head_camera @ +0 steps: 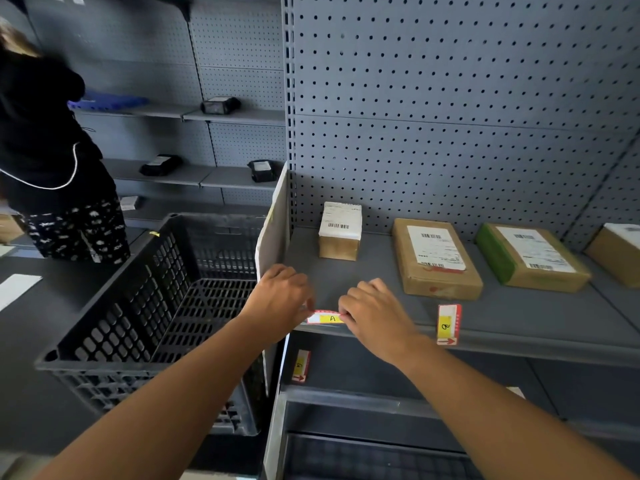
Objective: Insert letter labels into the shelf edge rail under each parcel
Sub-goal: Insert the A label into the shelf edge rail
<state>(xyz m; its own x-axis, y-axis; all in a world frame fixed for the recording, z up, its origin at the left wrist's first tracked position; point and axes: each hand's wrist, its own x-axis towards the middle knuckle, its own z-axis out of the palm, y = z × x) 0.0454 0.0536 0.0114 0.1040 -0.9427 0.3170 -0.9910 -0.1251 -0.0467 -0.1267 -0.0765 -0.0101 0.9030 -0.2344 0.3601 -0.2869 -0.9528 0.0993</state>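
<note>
Parcels (437,258) sit on the shelf (519,313), crate (156,306) left.

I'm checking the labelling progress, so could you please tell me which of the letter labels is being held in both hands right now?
The label marked A, lying level at the shelf edge rail below the small parcel, pinched between left hand and right hand. The others stand upright, untouched.

Both bare forearms reach forward and inward from the lower corners, the wrists nearly straight. The left hand (282,295) is knuckles-up, fingers curled down, fingertips pinching at its right side. The right hand (372,311) mirrors it close by, knuckles-up, fingers bent, fingertips pinching at its left side.
</note>
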